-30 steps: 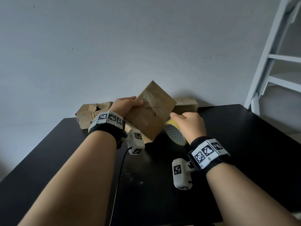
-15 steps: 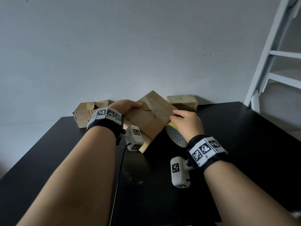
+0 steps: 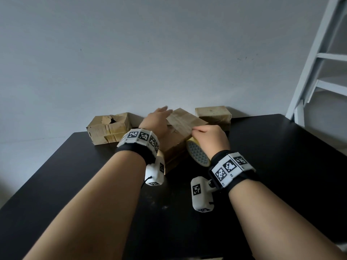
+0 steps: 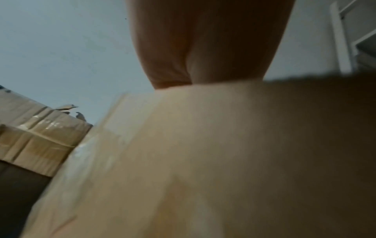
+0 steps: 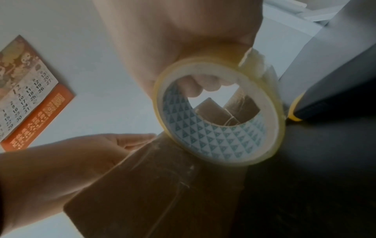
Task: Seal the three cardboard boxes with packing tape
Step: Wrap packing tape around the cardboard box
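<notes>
Black tabletop (image 3: 281, 166) against a pale wall carries three brown cardboard boxes. The left hand (image 3: 156, 121) lies flat, fingers straight, on the middle box (image 3: 185, 121); the right hand (image 3: 208, 139) grips the yellowish packing-tape roll (image 3: 197, 153) just below its fingers. Best to press flat while drawing tape taut. Room lies nearer the wrists; the other boxes crowd beyond the fingertips.

Layout: three boxes along table's (image 3: 281, 166) far edge.
Middle box (image 3: 185, 121) between left box (image 3: 109, 128) and right box (image 3: 213, 114); tape roll (image 3: 197, 152) before it.
</notes>
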